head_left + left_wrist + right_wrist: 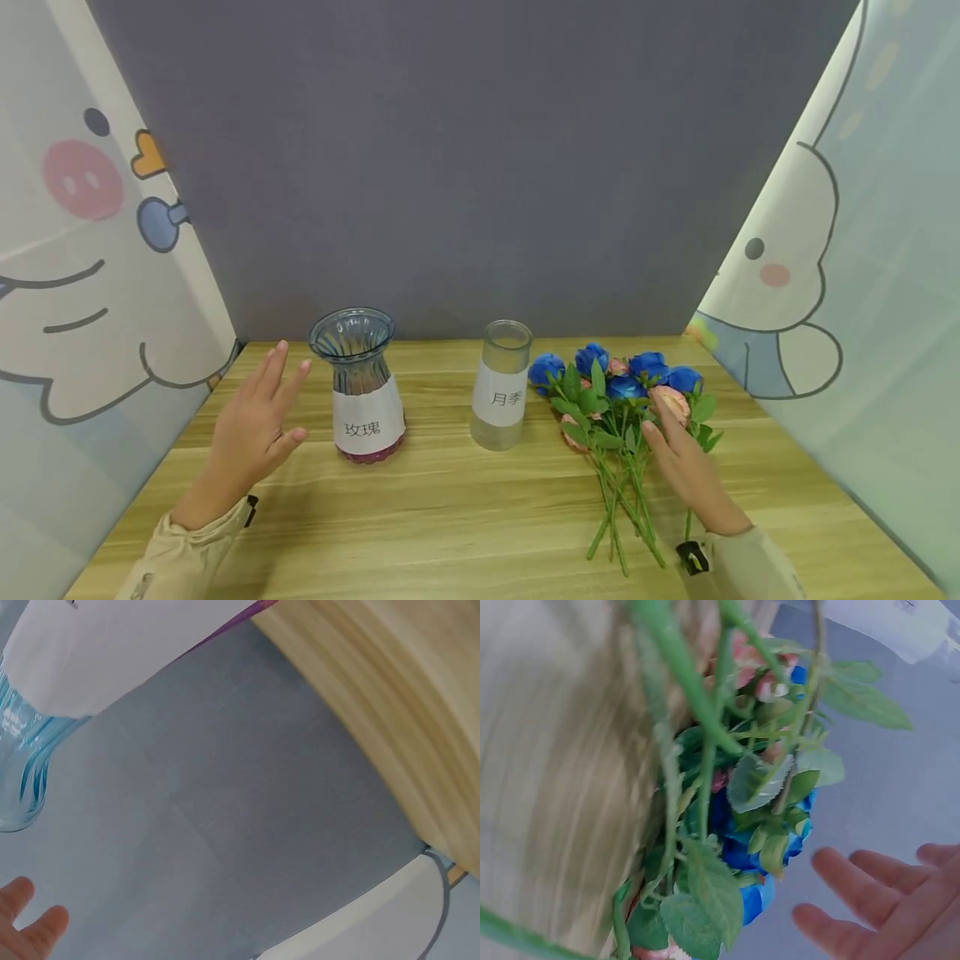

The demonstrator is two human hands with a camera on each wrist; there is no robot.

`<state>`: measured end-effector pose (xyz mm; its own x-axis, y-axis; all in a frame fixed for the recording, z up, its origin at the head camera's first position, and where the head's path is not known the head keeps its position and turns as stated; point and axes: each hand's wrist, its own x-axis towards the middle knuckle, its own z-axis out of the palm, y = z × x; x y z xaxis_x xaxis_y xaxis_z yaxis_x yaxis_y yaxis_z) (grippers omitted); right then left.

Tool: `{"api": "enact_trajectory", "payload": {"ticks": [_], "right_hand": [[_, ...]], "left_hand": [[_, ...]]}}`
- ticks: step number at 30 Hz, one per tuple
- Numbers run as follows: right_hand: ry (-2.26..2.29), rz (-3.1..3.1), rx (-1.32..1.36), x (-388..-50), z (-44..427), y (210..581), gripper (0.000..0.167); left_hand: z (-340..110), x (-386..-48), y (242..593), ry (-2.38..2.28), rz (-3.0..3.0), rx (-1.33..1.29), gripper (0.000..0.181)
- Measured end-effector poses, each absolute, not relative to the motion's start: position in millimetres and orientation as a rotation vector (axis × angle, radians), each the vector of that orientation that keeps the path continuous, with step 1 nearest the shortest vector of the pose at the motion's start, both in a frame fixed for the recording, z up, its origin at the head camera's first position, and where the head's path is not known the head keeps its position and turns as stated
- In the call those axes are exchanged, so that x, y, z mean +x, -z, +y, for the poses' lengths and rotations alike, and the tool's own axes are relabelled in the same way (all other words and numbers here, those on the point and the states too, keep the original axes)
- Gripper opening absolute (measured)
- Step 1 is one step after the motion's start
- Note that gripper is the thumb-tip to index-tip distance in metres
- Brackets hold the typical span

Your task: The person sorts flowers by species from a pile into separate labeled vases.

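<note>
My left hand [251, 429] hovers just left of a fluted blue glass vase [352, 337], fingers spread and holding nothing. The vase has a flared rim, a purple base and a white paper label with Chinese characters; part of it shows in the left wrist view. My right hand [686, 467] is held over the right side of a bunch of artificial flowers, its fingers extended. Blue roses [626, 387] and pink flowers [670, 403] make up the bunch, their green stems [618, 508] pointing toward me. In the right wrist view the fingers [855, 889] stand apart from the blooms.
A narrower clear glass vase [498, 437], also labelled, stands between the blue vase and the flowers. All of it is on a wooden table [450, 533]. A grey panel [480, 183] rises behind, and cartoon-printed sheets [112, 333] close off both sides.
</note>
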<state>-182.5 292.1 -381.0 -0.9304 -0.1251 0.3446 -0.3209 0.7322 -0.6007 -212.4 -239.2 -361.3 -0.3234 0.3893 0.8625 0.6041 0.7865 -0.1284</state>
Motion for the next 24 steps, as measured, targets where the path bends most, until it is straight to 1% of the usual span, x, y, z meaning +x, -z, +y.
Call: {"api": "enact_trajectory", "payload": {"ticks": [9, 11, 14, 17, 20, 24], "right_hand": [[-1.334, -2.587, 0.276, -187.3, 288.4, 367.2, 0.054], [-1.506, -2.568, 0.175, -187.1, 288.9, 366.9, 0.058], [-1.832, -2.508, -0.057, -186.5, 292.6, 367.4, 0.067], [-2.073, -2.438, -0.227, -188.7, 297.8, 368.9, 0.076], [-2.196, -2.411, -0.283, -193.6, 302.3, 369.9, 0.079], [-2.29, -2.423, -0.259, -199.8, 306.8, 370.2, 0.079]], "left_hand": [[-243.4, -219.0, 338.6, 0.274, -1.95, -0.744, 0.07], [-243.4, -218.3, 337.1, 0.291, -1.963, -0.754, 0.069], [-241.1, -217.2, 338.6, 0.319, -1.97, -0.775, 0.068], [-238.9, -216.1, 340.4, 0.34, -1.976, -0.791, 0.072], [-238.1, -216.0, 337.5, 0.34, -1.991, -0.8, 0.074], [-237.1, -218.8, 330.1, 0.301, -1.995, -0.804, 0.075]]}}
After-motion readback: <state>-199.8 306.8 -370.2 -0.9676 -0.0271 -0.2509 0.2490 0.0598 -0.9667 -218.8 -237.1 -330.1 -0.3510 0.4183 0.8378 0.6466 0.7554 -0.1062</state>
